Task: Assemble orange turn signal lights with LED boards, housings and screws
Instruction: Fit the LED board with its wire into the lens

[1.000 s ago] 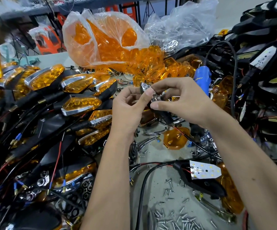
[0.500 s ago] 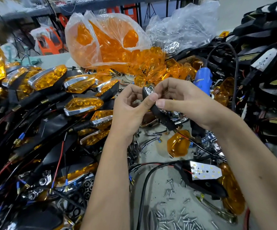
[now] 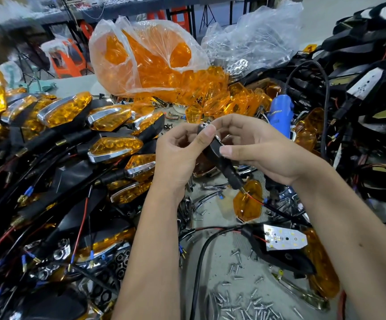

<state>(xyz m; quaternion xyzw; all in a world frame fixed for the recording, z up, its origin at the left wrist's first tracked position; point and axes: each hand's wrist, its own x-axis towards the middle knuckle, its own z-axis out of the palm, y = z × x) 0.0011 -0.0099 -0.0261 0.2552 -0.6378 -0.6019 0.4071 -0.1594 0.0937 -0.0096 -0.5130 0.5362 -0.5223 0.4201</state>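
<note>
Centrally, a black housing [image 3: 219, 158] is pinched closed-fingered by the left hand [image 3: 178, 155] and right hand [image 3: 263, 148]; screws [image 3: 240, 306] lie near.

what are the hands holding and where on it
Both hold one black housing: left hand pinches its upper end, thumb on top; right hand grips its middle, the stem hanging free below.

Both hands [image 3: 212, 153] pinch a black housing [image 3: 219, 158] above scattered screws [image 3: 245, 303].

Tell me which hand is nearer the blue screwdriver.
Right. The right hand sits just in front of the blue screwdriver, nearly touching it; the left hand is farther off to its left.
</note>
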